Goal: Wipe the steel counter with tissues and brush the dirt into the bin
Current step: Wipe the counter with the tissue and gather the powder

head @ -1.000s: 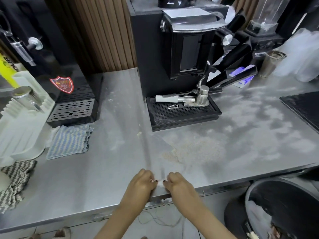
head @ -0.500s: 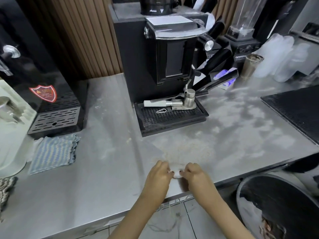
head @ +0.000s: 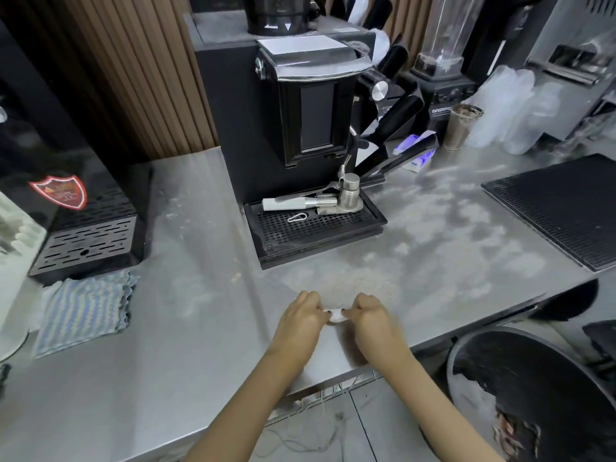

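Note:
A small white tissue lies on the steel counter near its front edge. My left hand and my right hand sit side by side on it, fingers curled, each pinching one end. Only a sliver of tissue shows between them. Just beyond my hands spreads a patch of pale powdery dirt. The black-lined bin stands on the floor below the counter's front right edge.
A black coffee grinder with its drip tray stands right behind the dirt. A striped cloth lies at the left beside a black machine. A black mat, plastic cups and a blender occupy the right.
Both hands have slid forward with the tissue, from the counter's front edge to the near rim of the dirt patch. The camera has shifted right and closer.

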The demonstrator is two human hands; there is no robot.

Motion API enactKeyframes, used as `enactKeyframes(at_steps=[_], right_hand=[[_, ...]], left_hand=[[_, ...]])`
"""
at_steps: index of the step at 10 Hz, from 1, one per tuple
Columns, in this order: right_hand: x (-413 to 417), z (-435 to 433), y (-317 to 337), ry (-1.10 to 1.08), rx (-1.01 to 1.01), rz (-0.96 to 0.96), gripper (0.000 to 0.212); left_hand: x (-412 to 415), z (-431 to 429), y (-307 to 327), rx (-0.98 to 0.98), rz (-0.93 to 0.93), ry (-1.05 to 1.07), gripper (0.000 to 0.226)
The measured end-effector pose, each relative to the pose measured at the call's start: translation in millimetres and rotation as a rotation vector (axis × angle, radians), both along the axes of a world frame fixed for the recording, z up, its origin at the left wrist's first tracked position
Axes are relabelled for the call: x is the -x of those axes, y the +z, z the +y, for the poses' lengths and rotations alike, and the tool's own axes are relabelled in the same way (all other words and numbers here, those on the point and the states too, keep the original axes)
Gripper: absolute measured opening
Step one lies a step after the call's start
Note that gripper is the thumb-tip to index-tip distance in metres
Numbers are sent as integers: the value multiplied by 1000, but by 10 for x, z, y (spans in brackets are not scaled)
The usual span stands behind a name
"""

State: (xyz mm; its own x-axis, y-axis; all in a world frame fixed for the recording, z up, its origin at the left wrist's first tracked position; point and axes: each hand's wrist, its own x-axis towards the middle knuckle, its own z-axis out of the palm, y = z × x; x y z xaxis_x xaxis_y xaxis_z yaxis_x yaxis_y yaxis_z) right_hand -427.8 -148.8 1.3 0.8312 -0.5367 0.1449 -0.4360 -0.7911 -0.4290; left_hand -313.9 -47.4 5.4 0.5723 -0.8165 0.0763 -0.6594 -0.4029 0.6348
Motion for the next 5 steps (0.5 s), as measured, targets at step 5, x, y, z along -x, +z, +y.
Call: enactKeyframes(at_steps=[5], right_hand=[[-644,1013,-75,104,-32,199,37]], left_hand=[[-739,718,-103,-40,316,110,7]])
